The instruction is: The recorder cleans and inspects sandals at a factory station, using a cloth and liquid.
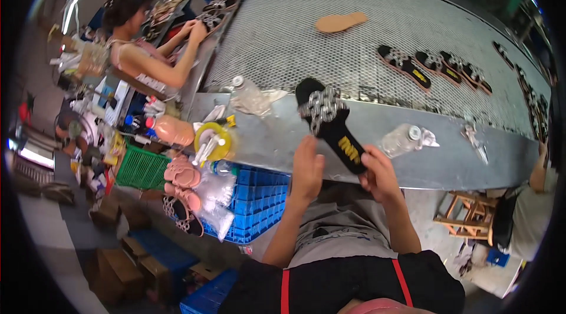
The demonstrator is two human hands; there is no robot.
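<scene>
Head view shows the right hand (380, 173) closed in a pinch on the heel end of a black slide sandal (333, 128), held above the steel table edge (262, 144); the left hand (308, 169) is half-open beside it, contact unclear; checking the sandal seems the step in hand; the next move calls for a steady heel grip.
</scene>
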